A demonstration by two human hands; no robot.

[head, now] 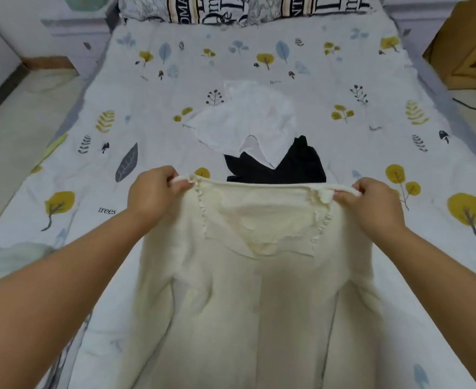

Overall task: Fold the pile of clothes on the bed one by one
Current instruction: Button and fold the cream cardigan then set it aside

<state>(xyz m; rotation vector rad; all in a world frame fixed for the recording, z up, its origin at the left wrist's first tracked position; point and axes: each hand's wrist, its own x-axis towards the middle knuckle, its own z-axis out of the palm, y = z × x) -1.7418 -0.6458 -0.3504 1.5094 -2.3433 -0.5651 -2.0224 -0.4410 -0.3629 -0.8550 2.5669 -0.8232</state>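
Clothes point(262, 141) lie on leaf-printed bed point(343, 80) beside tiled floor point(12, 130).

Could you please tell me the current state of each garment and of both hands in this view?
Cream top: held up by its upper edge, unfolded.
White garment: crumpled on the bed, unfolded.
Black garment: bunched, partly under the white one.
Left hand: grip on top's left corner.
Right hand: grip on right corner.

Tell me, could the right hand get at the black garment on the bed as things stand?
Probably not yet: the right hand and left hand both grip the cream top by its shoulders, and it hangs between them and the black garment.
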